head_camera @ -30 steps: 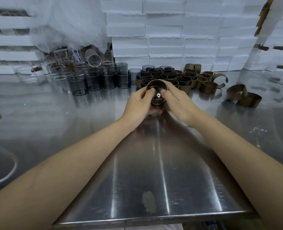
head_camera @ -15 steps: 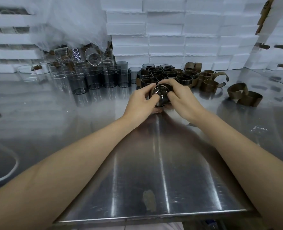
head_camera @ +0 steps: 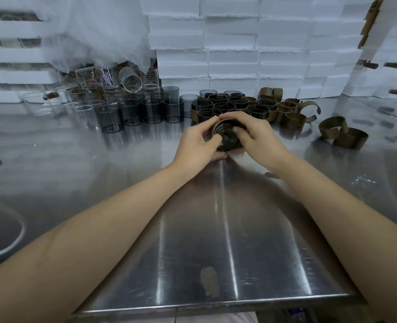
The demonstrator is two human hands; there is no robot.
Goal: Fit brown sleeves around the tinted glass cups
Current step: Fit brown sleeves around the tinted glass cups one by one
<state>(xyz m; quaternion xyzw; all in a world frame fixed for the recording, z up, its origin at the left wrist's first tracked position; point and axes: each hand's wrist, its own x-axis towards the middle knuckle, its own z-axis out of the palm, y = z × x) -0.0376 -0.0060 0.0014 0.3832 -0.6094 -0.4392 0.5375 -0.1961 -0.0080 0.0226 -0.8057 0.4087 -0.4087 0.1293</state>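
Glass cup [head_camera: 226, 139], tinted dark, is held between both hands just above the desk [head_camera: 216, 229], one end turned toward us. We note the left hand [head_camera: 197, 142] curled round its left side and the right hand [head_camera: 258, 138] curled over its top and right. We judge a sleeve is being seated, though fingers hide the fit. Sleeved cups [head_camera: 227, 106] stand behind, bare cups [head_camera: 150, 108] to their left and loose sleeves [head_camera: 341, 134] to the right. The next move calls for parking this cup with the sleeved cups, then taking a bare one.
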